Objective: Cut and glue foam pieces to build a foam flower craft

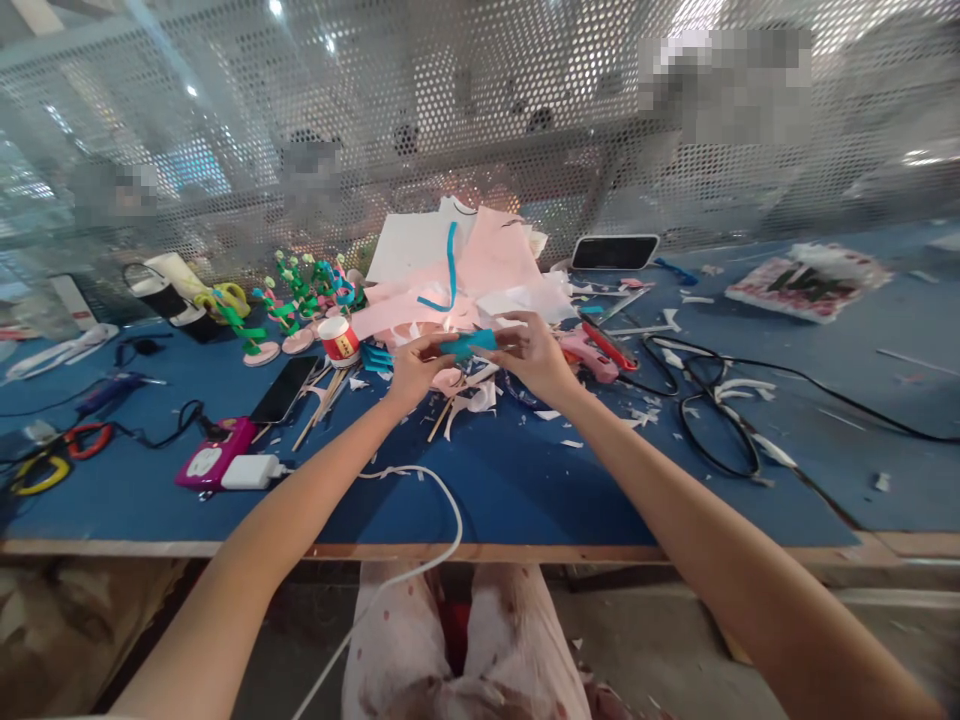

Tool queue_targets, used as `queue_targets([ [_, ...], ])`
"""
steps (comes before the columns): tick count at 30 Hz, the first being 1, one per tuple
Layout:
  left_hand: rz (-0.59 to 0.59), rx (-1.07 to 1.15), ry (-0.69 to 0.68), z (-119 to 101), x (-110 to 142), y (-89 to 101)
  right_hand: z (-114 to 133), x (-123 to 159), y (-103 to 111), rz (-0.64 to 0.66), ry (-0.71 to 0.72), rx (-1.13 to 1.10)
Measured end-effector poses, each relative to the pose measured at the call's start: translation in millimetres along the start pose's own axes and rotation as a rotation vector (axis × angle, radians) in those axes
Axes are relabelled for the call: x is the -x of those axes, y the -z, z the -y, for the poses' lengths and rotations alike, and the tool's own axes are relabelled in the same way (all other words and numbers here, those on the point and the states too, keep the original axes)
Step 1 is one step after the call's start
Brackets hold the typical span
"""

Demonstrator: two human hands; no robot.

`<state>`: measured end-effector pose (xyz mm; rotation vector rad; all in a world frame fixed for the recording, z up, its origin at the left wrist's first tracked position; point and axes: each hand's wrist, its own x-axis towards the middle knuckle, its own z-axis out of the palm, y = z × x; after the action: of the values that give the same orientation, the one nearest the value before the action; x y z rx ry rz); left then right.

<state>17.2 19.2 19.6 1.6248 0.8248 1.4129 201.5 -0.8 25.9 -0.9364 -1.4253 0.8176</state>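
Note:
Both my hands meet over the middle of the blue table (525,480). My left hand (414,370) and my right hand (531,355) each pinch an end of a small teal strip (469,344) held between them, fingers closed on it. Under the hands lie white and pink paper scraps and thin wooden sticks (442,415). A pile of pink and white sheets (465,270) with a teal ribbon lies just behind.
A pink glue gun (596,355) and black cables (712,400) lie to the right. Left are a red-and-white cup (339,340), a phone (283,390), a magenta device with a white charger (225,462), and green and pink paper figures (292,300). A perforated metal screen stands behind.

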Motion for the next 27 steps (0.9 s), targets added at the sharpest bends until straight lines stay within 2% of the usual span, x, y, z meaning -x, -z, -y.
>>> queue_targets([
  [2, 0.037, 0.008, 0.016, -1.2, 0.3, -0.4, 1.3, 1.8, -3.2, 0.023, -0.011, -0.061],
  [7, 0.074, -0.001, 0.054, -0.3, 0.8, -0.3, 10.9, 6.0, -3.5, -0.002, 0.013, -0.044],
  [12, 0.065, 0.004, 0.061, -1.4, 1.3, -0.3, 9.7, 5.1, -1.3, 0.059, -0.002, -0.103],
  [16, 0.060, 0.003, 0.060, -3.4, 2.6, -1.8, 8.2, 4.8, -0.6, 0.026, 0.008, -0.101],
  [22, -0.028, -0.052, 0.036, -1.6, 3.9, -3.8, 9.7, 6.5, -3.0, 0.004, 0.007, -0.103],
  [27, -0.014, -0.046, 0.040, -1.4, 3.2, -3.4, 9.9, 6.5, -3.6, -0.014, 0.017, -0.129],
])
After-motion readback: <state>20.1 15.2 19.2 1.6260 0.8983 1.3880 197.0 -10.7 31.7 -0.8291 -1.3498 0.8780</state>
